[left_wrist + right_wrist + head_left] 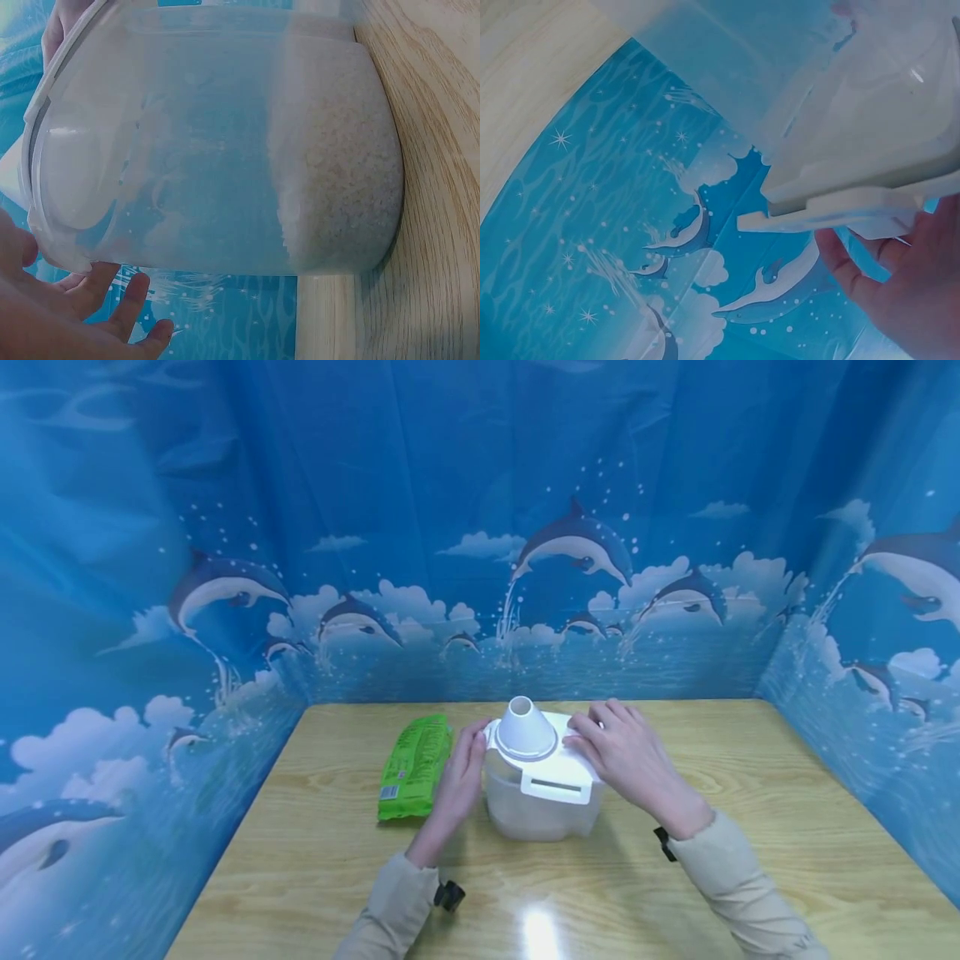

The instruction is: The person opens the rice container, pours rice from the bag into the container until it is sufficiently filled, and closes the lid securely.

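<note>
A translucent storage container (540,818) stands upright on the table, with rice (345,157) filling its lower part in the left wrist view. Its white lid (573,756) carries a white cone-shaped piece (522,731) with a hole at the top. At the lid's left edge, my left hand (462,777) touches the container with its fingers loosely extended, spread in the left wrist view. My right hand (626,756) has curled fingers on the lid's right edge. Up close in the right wrist view, those fingers hold a white flap (840,210) along that edge.
To the left of the container a green printed bag (416,768) lies on the wood-grain table (315,860). A blue curtain with dolphins (450,527) surrounds the table at the back and sides.
</note>
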Motion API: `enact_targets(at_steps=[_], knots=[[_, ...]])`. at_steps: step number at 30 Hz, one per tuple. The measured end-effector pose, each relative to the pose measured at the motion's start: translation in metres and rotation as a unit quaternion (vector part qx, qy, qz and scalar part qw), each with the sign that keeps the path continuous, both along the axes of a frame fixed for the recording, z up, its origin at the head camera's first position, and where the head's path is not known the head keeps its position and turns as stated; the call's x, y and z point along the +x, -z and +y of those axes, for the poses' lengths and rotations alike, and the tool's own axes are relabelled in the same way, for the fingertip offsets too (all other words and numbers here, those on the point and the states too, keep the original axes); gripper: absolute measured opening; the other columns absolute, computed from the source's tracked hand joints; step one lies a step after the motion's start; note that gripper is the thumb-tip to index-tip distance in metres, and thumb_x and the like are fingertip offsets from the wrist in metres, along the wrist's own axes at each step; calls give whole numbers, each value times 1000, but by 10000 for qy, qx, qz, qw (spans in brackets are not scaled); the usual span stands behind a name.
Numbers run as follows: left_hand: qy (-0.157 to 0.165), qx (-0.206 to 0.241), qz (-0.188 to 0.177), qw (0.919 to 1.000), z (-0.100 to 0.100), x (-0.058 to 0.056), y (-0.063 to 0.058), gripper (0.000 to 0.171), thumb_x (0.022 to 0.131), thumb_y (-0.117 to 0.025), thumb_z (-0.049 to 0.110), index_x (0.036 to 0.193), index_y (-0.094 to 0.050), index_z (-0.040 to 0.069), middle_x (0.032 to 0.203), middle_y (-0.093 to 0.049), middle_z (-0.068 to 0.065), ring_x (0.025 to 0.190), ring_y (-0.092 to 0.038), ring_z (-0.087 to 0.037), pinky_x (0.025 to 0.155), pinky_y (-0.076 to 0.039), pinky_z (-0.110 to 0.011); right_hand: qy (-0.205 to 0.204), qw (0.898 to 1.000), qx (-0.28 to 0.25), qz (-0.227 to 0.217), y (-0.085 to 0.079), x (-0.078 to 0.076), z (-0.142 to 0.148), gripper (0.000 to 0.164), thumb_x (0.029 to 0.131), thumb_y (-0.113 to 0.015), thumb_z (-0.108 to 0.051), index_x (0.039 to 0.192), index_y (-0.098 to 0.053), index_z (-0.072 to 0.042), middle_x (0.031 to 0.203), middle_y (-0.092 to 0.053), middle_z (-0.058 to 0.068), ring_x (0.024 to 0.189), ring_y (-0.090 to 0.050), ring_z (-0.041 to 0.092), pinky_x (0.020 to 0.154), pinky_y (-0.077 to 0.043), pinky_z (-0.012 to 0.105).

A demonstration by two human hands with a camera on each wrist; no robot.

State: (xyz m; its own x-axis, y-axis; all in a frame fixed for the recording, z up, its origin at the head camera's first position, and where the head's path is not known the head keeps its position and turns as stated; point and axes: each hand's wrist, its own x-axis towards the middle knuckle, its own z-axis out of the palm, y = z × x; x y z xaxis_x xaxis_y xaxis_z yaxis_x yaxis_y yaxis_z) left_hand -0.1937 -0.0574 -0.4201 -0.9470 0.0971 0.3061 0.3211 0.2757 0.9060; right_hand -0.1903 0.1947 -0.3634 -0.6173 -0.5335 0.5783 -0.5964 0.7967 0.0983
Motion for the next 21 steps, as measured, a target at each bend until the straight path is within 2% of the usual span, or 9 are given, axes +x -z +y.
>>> enact_targets(at_steps=[11, 21], knots=[[-463, 55, -195, 9987, 1, 0, 2, 46, 111, -33, 41, 131, -52, 4, 131, -65, -21, 123, -60, -40, 104, -46, -59, -138, 9998, -106, -21, 4, -3, -6, 18, 96, -69, -29, 105, -70, -14, 89, -55, 4, 84, -51, 24, 72, -45, 38], [-440, 85, -138, 9989, 1, -1, 2, 38, 111, -38, 36, 126, -52, 4, 123, -67, -21, 118, -62, -37, 102, -50, -54, -155, 9998, -106, 17, 4, -3, -9, 17, 95, -70, -29, 105, -69, -15, 90, -55, 4, 85, -51, 25, 73, -45, 39]])
